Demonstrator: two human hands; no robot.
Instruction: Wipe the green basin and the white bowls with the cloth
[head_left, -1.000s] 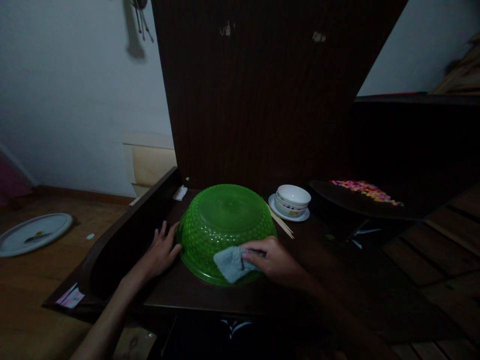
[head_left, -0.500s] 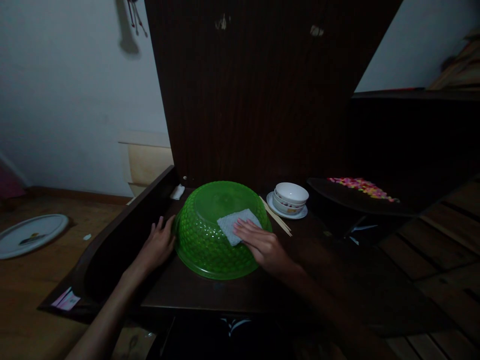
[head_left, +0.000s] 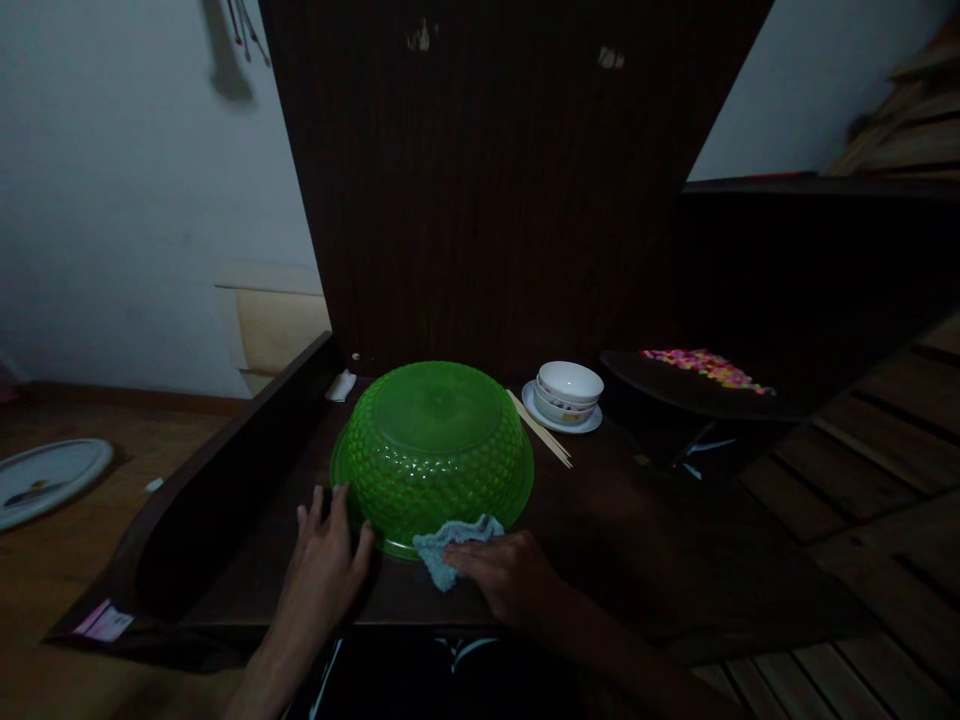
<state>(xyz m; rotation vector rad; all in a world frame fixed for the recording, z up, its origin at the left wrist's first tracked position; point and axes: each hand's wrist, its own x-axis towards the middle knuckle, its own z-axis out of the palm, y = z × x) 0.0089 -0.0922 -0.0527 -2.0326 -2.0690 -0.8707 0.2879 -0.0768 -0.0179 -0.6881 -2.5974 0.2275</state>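
A green plastic basin (head_left: 435, 430) lies upside down on the dark wooden tabletop (head_left: 570, 540). My right hand (head_left: 510, 575) grips a light blue cloth (head_left: 450, 550) against the basin's near rim, its fingers closed on the cloth. At the rim's near left, my left hand (head_left: 326, 555) has its fingers spread, the fingertips at the basin's edge. Behind and right of the basin are wooden chopsticks (head_left: 541, 430) and stacked white bowls (head_left: 570, 388) on a white plate (head_left: 531, 402).
A raised dark wooden ledge (head_left: 232, 440) borders the table's left side. At the back stands a tall dark panel (head_left: 487, 200). To the right is a dark surface with a pink and yellow pattern (head_left: 709, 368). A crumpled white tissue (head_left: 341, 386) lies near the back left corner.
My right hand has brought the cloth from the basin's upper right side down to its near rim. My left hand has shifted nearer along the rim. The view has turned slightly right.
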